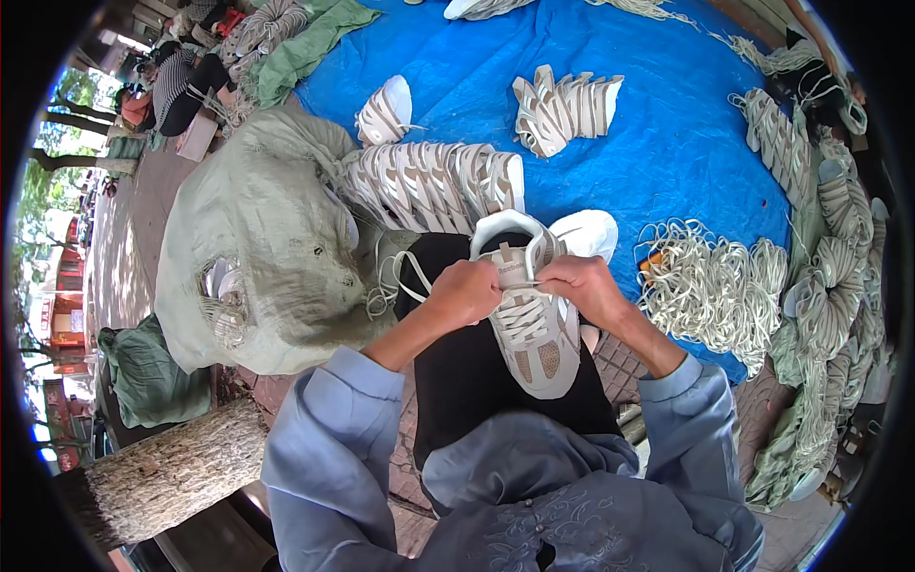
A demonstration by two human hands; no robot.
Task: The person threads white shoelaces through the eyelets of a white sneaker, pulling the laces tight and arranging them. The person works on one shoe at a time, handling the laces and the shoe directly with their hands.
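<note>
Beige sneaker [532, 324] sits on the person's lap, toe toward them. Left hand [464, 293] closed, pinching a white lace [412, 270] beside the shoe's tongue. Right hand [583, 286] closed on the lace at the top eyelets. Row of matching sneakers [429, 181] lies just ahead on the blue tarp [667, 143]; pile of laces [710, 281] at right.

Both hands' fingertips hide the lace ends on the sneaker [534, 334], its tongue partly covered.
</note>
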